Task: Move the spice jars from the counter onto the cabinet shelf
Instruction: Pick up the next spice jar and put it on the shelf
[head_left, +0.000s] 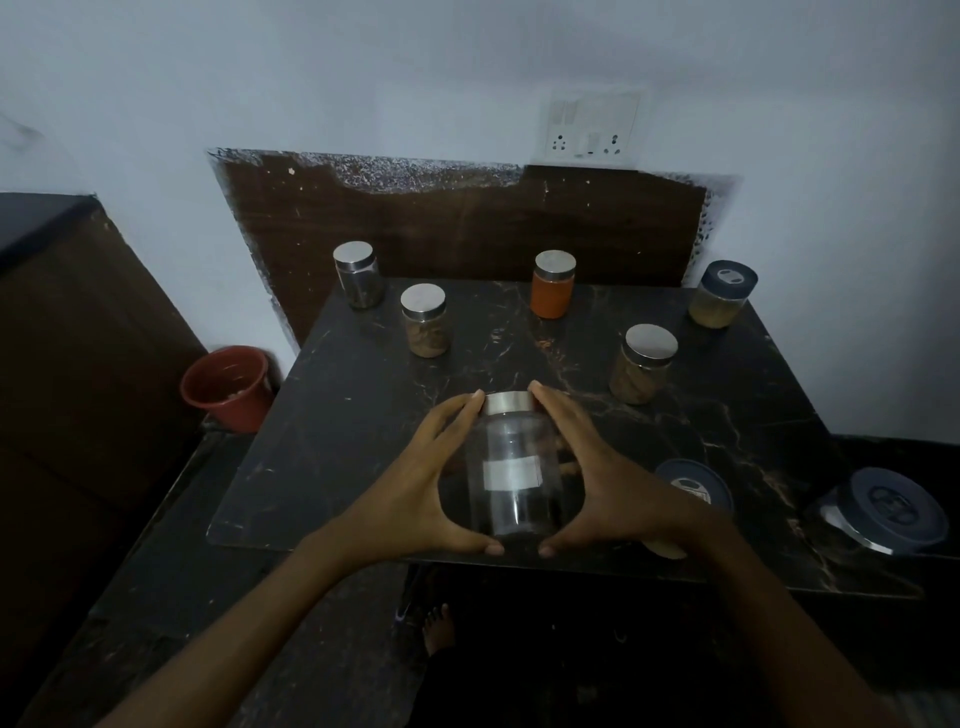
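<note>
A clear jar (511, 483), a smooth transparent cylinder with nothing visible inside, is clasped between both hands over the near edge of the counter (363, 415). It carries a brushed metal lid (508, 402) and a plain white rectangular label (511, 474). The left hand (415, 483) grasps its left side and the right hand (608, 478) its right side. The fingers run up to the lid and the thumbs nearly meet under its base. In the dim light it is hard to say whether the base touches the slab or hangs just above it.

The counter is a dark, polished, marble-like slab streaked with rusty veins. Five round jars stand upright on it beyond the clear jar:
- Far back to the left is a dark jar (358, 278) with a flat steel lid.
- Closer in on that side is a brown-filled jar (426, 325) with the same kind of lid.
- Straight behind the clear jar is an orange-filled jar (553, 291).
- Behind and to the right is a tan-filled jar (644, 366).
- At the far back right is a squat jar (722, 296) holding pale powder under a dark blue plastic lid.

Just right of the clear jar, partly hidden by the right wrist, sits a blue-lidded container (693, 486). A second one (883, 512) sits farther right.

Beyond the clear jar a rough, chipped wooden board (467, 223) leans on the matte pale wall. A red plastic bucket (228, 387) sits lower down to the left.
</note>
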